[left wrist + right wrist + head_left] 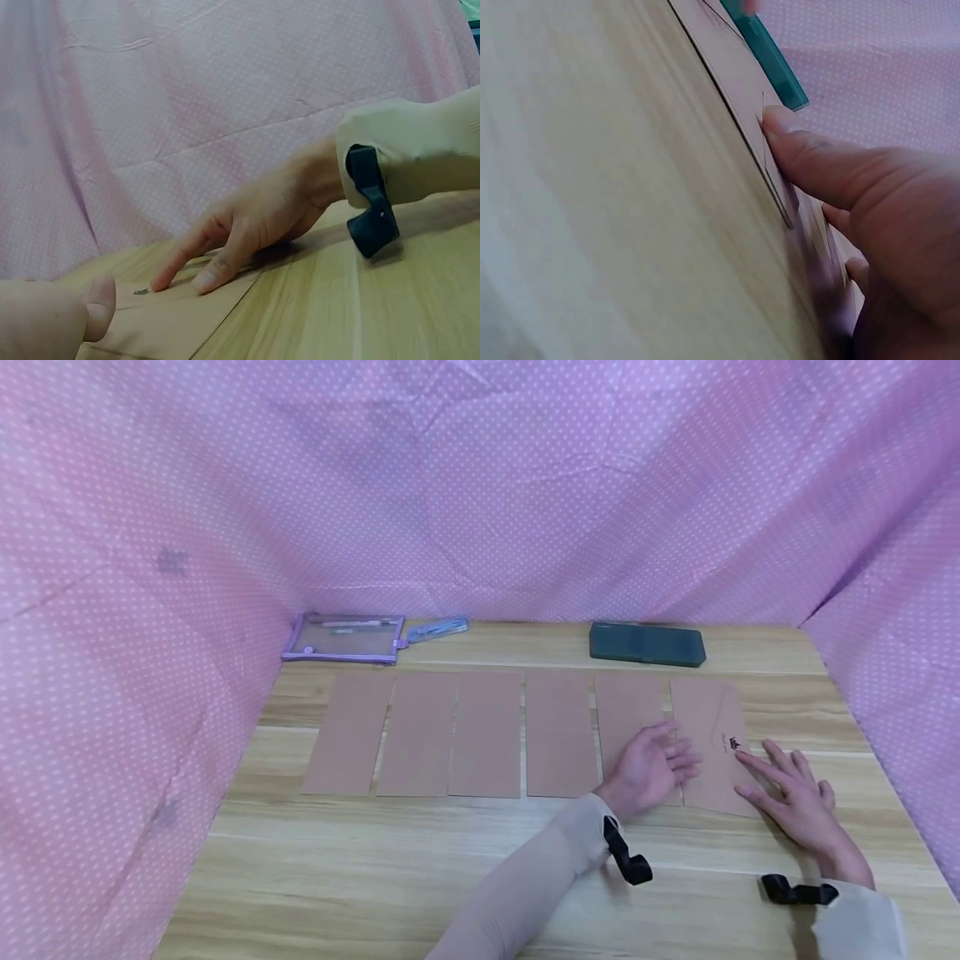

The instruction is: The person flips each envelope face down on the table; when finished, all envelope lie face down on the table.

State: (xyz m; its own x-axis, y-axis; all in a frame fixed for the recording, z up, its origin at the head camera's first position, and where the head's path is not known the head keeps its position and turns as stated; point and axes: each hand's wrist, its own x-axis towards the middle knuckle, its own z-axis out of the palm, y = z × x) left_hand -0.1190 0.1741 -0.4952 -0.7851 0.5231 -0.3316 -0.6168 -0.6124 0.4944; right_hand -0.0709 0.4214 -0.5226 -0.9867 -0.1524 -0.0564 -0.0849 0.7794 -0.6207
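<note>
A kraft-brown envelope (705,718) with a slanted flap line and a small black crown print lies at the right end of a row. My right hand (798,797) touches it along its right side, with index fingertip by the print and thumb on the paper. In the right wrist view, the thumb (810,157) rests on the envelope near its edge. My left hand (648,768) is turned partly palm up, fingers loosely extended toward that envelope's left edge. It overlaps the neighbouring brown paper piece (626,702) in the head view and holds nothing.
Several more plain brown pieces (483,735) lie side by side leftward. Behind the row are a purple-edged clear zip pouch (345,643) with pens, a blue packaged item (438,629) and a dark green case (647,644). Pink dotted cloth (480,485) encloses the wooden table (360,868).
</note>
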